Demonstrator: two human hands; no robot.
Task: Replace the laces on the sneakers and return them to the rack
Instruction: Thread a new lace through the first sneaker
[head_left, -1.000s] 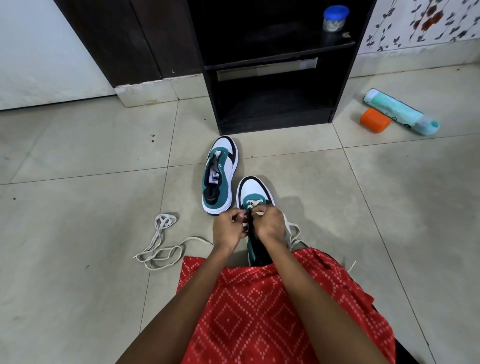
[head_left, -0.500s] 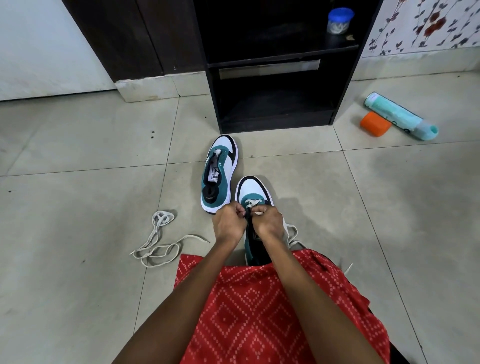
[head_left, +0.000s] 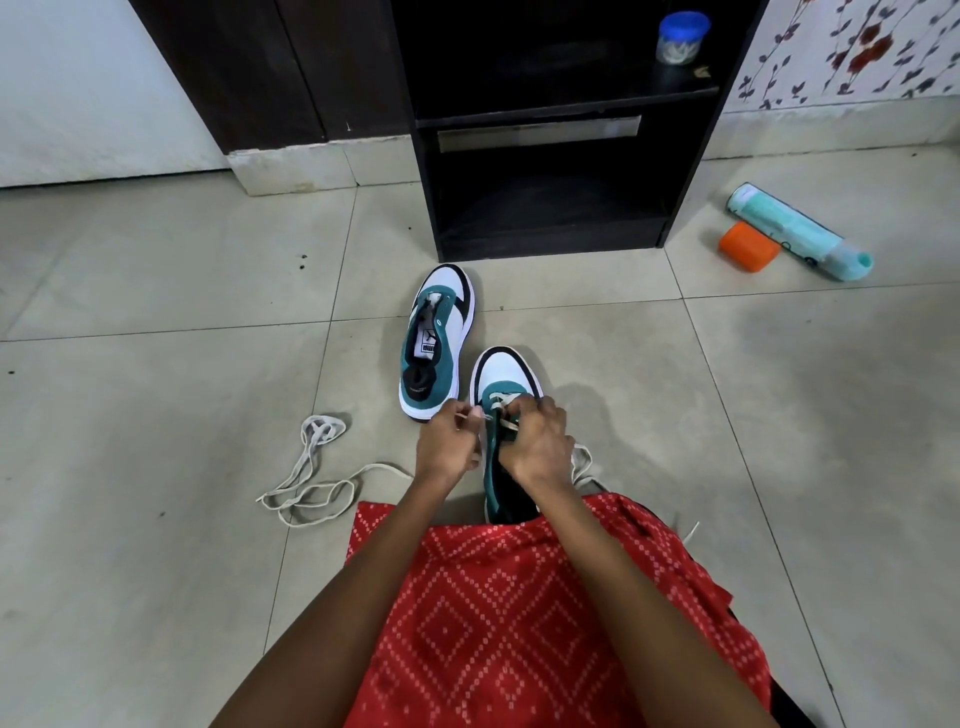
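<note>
Here the sneaker (head_left: 506, 371) lay under the left hand (head_left: 448, 448) and right hand (head_left: 537, 441), each pinching its lace (head_left: 505, 401); the hands had drawn slightly apart

The person wears a red garment (head_left: 519, 623) printed with small white dots forming nested diamonds and zigzag bands. Dark fabric (head_left: 789, 712) edges it. Arms are bare down to the left hand (head_left: 447, 447) and right hand (head_left: 537, 441).

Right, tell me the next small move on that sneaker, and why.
Probably draw the lace end through the next eyelet and pull it snug. The left hand pinches the white lace beside the near sneaker, and the right hand grips it at the eyelets. Only the rows by the toe look threaded, and slack lies on the floor to the right.
</note>
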